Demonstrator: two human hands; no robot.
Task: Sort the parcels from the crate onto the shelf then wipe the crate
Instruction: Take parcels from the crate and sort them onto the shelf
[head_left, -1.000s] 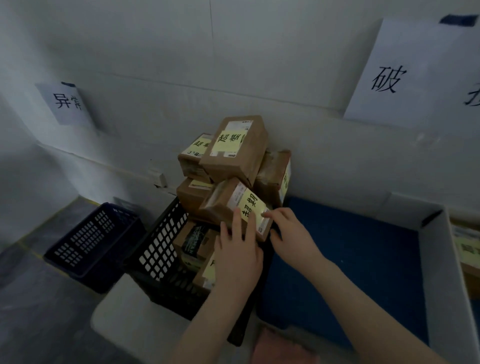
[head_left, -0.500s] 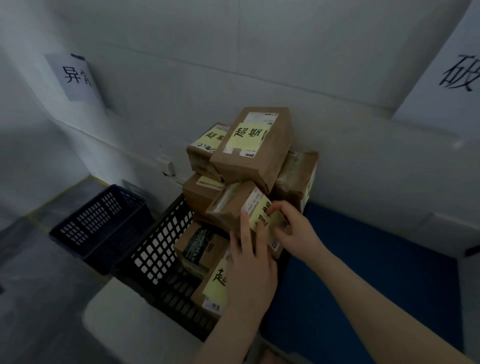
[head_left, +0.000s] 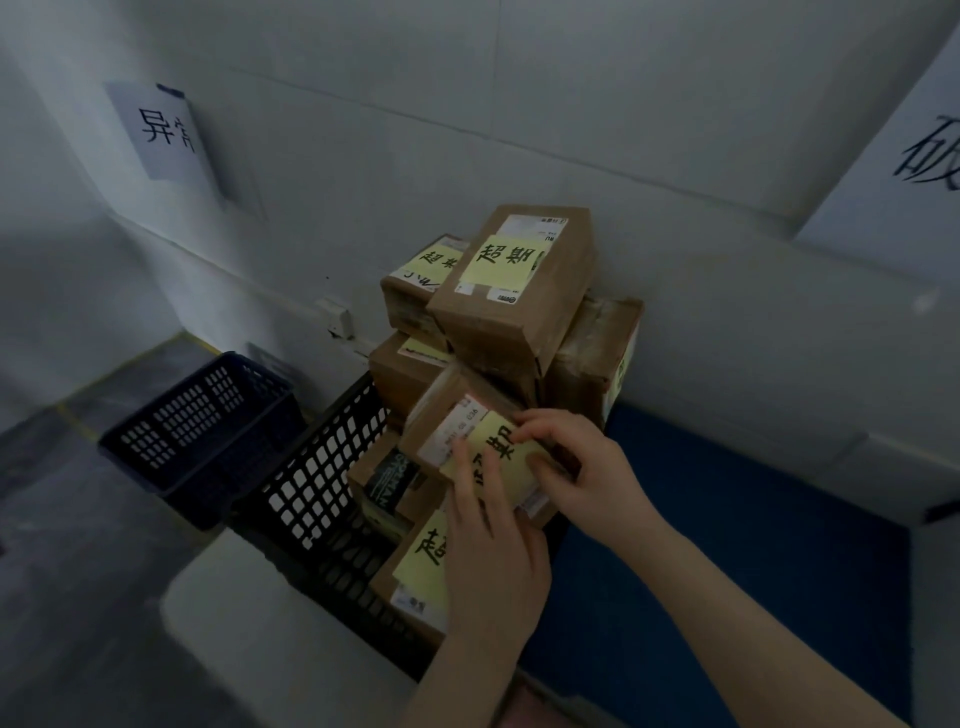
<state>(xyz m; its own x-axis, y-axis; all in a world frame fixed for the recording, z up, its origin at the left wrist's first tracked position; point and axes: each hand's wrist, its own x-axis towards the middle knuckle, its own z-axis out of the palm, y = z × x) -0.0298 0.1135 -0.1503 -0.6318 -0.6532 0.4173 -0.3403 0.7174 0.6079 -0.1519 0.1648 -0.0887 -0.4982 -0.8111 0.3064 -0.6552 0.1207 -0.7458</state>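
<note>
Cardboard parcel (head_left: 434, 415) sat high in the black crate (head_left: 311, 483), both hands on it.
Flat on its yellow note (head_left: 493, 436) lay the left hand (head_left: 493, 566), fingers straight; the right hand (head_left: 587, 478) gripped its edge with curled fingers.

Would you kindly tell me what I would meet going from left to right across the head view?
Left wall sign → dark blue basket → black crate → stacked parcels → blue shelf surface → right wall sign.

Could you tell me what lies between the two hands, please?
Head view: a brown parcel bearing a yellow note; the left hand rests flat on it, the right hand pinches it.
</note>
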